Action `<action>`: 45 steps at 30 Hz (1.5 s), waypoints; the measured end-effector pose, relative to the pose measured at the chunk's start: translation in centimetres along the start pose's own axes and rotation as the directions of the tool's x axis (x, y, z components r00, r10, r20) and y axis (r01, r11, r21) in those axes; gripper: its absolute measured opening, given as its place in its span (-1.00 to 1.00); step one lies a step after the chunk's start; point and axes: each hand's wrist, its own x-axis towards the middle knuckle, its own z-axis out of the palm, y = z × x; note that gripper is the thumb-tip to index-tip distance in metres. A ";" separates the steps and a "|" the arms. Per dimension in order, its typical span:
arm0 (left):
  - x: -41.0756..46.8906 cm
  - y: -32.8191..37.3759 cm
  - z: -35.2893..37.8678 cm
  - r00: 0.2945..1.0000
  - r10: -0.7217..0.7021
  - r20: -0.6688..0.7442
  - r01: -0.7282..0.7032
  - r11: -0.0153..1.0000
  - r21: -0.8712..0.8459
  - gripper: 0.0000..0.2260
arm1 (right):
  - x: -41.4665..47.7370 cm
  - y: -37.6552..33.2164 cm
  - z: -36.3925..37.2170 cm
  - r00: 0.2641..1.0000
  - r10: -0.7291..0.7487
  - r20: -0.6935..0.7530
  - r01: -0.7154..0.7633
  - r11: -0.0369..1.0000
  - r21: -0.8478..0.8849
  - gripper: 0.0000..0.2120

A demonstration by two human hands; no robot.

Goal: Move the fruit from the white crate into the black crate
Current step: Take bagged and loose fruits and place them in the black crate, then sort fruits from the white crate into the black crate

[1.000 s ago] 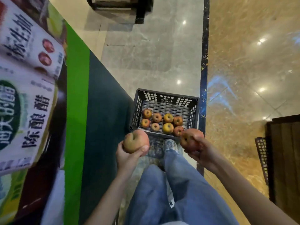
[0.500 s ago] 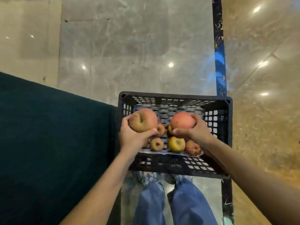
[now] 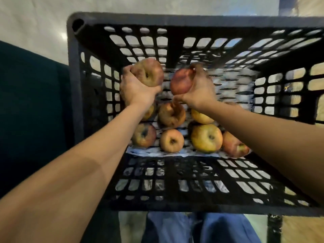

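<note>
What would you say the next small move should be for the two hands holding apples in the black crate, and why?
Probably lower both hands a little and release onto the liner at the far side, which looks free. The left hand grips the left-hand apple and the right hand the right-hand apple, both inside the black crate just above the resting apples.
</note>
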 end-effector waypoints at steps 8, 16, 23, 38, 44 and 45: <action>3.4 -2.8 2.5 0.999 0.000 -0.035 0.005 0.988 0.152 -0.17 | 2.9 0.2 4.5 1.000 -0.018 0.015 0.020 0.989 -0.148 0.00; 4.6 -3.9 2.3 0.994 0.068 0.084 -0.086 0.965 0.246 -0.11 | 3.3 0.5 6.5 0.999 -0.007 0.041 0.013 0.990 -0.139 -0.04; 3.2 -2.7 0.5 0.976 -0.018 0.218 -0.050 0.952 0.301 -0.01 | 1.9 -0.4 5.0 0.998 0.028 0.053 -0.022 0.994 -0.108 -0.13; -19.1 5.5 -17.2 0.897 -0.074 0.435 -0.016 0.979 0.201 -0.55 | -18.9 -5.3 -15.1 0.971 0.082 0.227 -0.083 0.997 -0.002 -0.64; -28.2 12.8 -26.1 0.836 -0.036 0.548 -0.153 0.943 0.296 -0.60 | -27.9 -10.5 -25.6 0.938 0.016 0.345 -0.036 0.998 0.052 -0.65; -29.7 13.9 -27.4 0.834 -0.015 0.552 -0.176 0.940 0.293 -0.60 | -29.4 -11.3 -27.2 0.943 0.005 0.332 -0.030 0.997 0.072 -0.66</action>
